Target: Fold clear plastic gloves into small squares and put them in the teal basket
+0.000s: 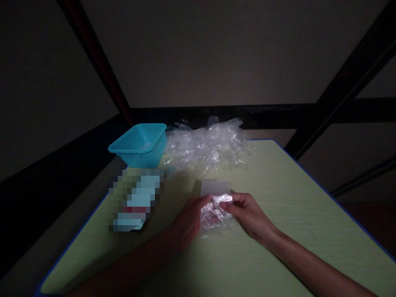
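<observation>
Between my two hands is a crinkled clear plastic bag (216, 218), with a whitish flat piece (215, 187) standing out at its far end. A pinkish patch shows through the plastic. My left hand (190, 218) grips the bag's left side, thumb on top and fingers mostly hidden beneath. On the right edge, my right hand (247, 210) pinches the plastic between thumb and fingers. Farther back lies a loose heap of thin clear plastic (210, 144); some pieces have finger-like ends, like disposable gloves.
A turquoise plastic basin (142, 154) stands at the table's far left, with a small pale label inside. In front of it lies a blurred-out pale flat object (142, 198) with a red band. The light-green table (278, 177) has a blue edge; a wall rises behind.
</observation>
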A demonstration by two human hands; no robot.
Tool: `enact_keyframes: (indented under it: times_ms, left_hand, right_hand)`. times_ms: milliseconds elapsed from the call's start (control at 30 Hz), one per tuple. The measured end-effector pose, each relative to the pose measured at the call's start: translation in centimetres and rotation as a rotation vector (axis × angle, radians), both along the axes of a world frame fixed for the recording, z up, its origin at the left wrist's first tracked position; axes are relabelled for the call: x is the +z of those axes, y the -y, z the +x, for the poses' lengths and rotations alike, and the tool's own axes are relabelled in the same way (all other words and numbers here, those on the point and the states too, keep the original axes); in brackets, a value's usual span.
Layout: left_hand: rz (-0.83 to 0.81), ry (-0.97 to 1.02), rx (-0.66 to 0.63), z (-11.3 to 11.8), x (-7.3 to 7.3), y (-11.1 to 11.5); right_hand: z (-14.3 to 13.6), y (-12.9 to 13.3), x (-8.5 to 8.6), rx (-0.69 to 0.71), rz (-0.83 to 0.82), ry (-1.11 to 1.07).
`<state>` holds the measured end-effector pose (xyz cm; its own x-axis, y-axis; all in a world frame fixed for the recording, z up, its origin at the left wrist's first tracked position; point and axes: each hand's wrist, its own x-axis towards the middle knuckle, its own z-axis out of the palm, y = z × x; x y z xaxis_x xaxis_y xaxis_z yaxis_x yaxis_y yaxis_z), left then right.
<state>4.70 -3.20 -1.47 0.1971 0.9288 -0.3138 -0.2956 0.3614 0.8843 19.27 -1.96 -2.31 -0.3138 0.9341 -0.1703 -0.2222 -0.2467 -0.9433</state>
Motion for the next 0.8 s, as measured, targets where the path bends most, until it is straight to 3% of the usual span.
enact_keyframes:
  times_ms: [67,133,467,800]
  left_hand:
    - [-0.092,0.168,-0.041,-0.2,0.0,-0.1]
    - [-0.093,0.192,-0.073,-0.5,0.1,-0.2]
    - [0.027,-0.113,0.004,-1.2,0.2,-0.4]
    - [0.092,-0.161,0.07,-1.2,0.1,-0.4]
  right_hand:
    - [0.3,-0.1,0.0,-0.012,0.0,0.006]
    - [0.6,-0.3,0.0,-0.034,-0.004,0.01]
    - [0.9,-0.6,0.3,-0.02,-0.031,0.004]
    - [0.4,-0.4,0.9,-0.165,-0.022,-0.041]
